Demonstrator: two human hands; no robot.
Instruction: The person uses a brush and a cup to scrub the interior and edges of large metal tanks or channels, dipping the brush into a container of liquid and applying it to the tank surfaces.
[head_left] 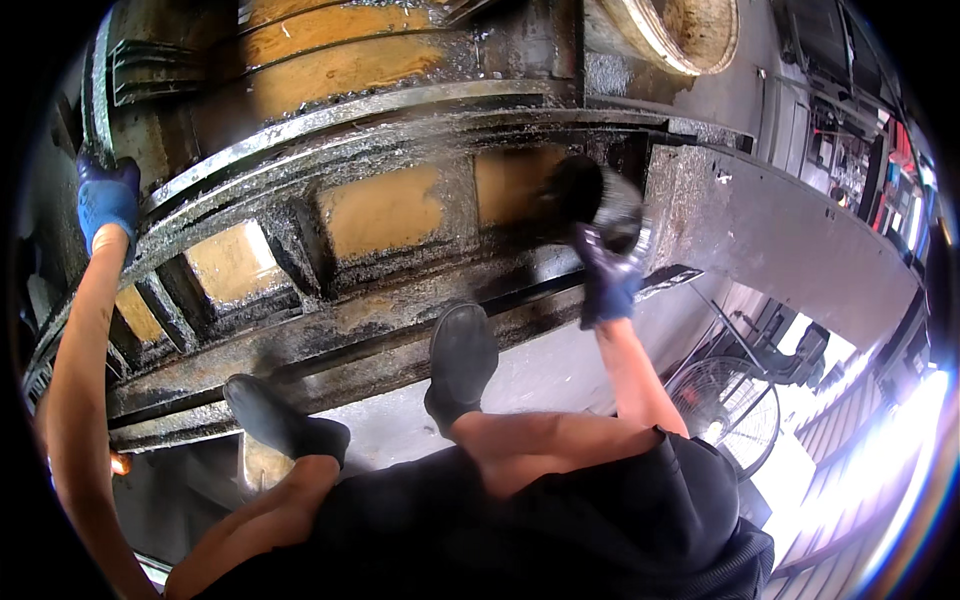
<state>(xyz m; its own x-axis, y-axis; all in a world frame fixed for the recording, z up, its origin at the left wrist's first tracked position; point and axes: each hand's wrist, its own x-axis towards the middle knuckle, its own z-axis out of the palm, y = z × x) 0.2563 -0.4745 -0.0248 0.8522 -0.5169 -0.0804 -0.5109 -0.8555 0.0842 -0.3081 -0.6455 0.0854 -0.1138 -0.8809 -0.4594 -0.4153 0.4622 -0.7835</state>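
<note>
My left hand in a blue knit glove with dark fingers (108,200) looks closed around a narrow grey metal bar (98,100), upper left. My right hand in a blue-and-dark glove (608,285) seems wrapped on a rounded black-and-silver object (622,212); too blurred to tell its kind or how tight the fingers are. The object sits over the right part of the long dark metal frame with shiny flakes (400,230), near the flat grey metal panel (790,215).

Risks, my judgement: flake-coated gloves could let the object slip and drop into the frame. A swing too far right could knock it on the grey panel. My black rubbery shoes (463,355) are by the frame's lower beams; grit there could cost me footing, leaving my left grip to take the load. Loose flakes could scatter, maybe with air from the round wire-cage fan (725,415).

Brands, labels, writing: none I can read; background at right too small and glary.
</note>
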